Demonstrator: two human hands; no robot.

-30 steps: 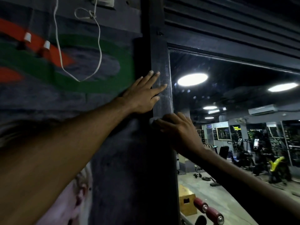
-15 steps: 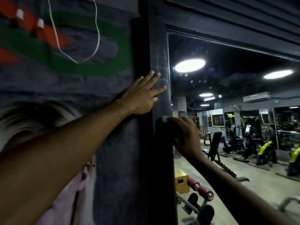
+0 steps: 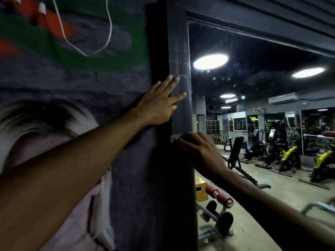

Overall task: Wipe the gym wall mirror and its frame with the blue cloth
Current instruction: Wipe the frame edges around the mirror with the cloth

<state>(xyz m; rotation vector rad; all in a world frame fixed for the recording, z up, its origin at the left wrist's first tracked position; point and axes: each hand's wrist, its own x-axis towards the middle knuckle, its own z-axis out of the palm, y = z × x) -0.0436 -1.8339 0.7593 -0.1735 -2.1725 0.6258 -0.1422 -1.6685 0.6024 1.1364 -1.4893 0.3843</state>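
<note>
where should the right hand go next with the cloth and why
Probably slide the right hand straight down the frame's left post. It holds the cloth pressed against that post beside the mirror, and a long dark stretch of post lies below it. The left hand rests flat higher up, so downward looks like the free path.

Indoor gym. Big wall mirror [image 3: 253, 84] from 1 to 4 o'clock reflects the training floor: yellow-and-black exercise bikes [image 3: 289, 158] at 3 o'clock, adjustable bench [image 3: 235, 153] just left of them, red roller pads [image 3: 220, 196] at 5 o'clock beside a wooden box [image 3: 200, 189]. Lockers [image 3: 213, 126] on the reflected back wall, AC unit [image 3: 282, 98] at 2 o'clock, round ceiling lights [image 3: 210, 61] at 1 o'clock. Painted mural wall [image 3: 72, 51] at 10 o'clock.
</note>
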